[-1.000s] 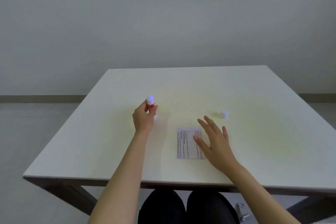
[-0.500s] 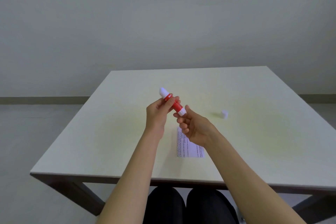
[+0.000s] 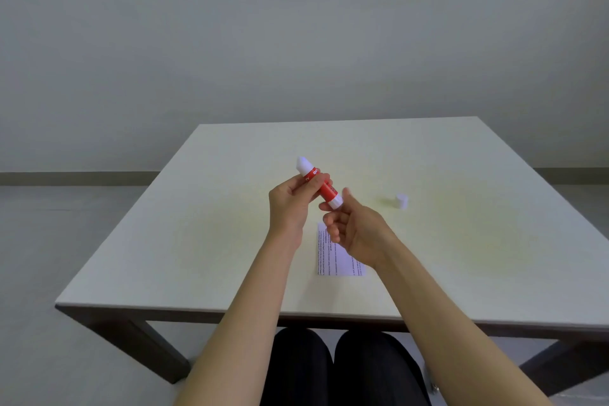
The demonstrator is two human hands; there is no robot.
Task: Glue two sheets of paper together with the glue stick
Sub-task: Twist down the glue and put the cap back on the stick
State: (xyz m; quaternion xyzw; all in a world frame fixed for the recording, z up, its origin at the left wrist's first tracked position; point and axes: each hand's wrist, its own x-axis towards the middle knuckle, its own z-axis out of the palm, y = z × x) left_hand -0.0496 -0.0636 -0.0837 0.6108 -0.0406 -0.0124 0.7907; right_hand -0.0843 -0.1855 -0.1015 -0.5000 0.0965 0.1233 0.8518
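A red glue stick (image 3: 321, 185) with white ends is held above the table, tilted with its rounded white tip up and to the left. My left hand (image 3: 290, 208) grips its red middle. My right hand (image 3: 354, 229) pinches its lower white end with thumb and fingertips. Printed paper (image 3: 333, 257) lies flat on the table below my right hand, which partly covers it. I cannot tell whether it is one sheet or two stacked.
A small white cap (image 3: 401, 201) stands on the pale table (image 3: 197, 241) to the right of my hands. The table's near edge runs just above my knees. A grey floor and a plain wall surround the table.
My left hand lifted the glue stick off the table and brought it to the centre. My right hand left the paper and took hold of the stick's lower end.
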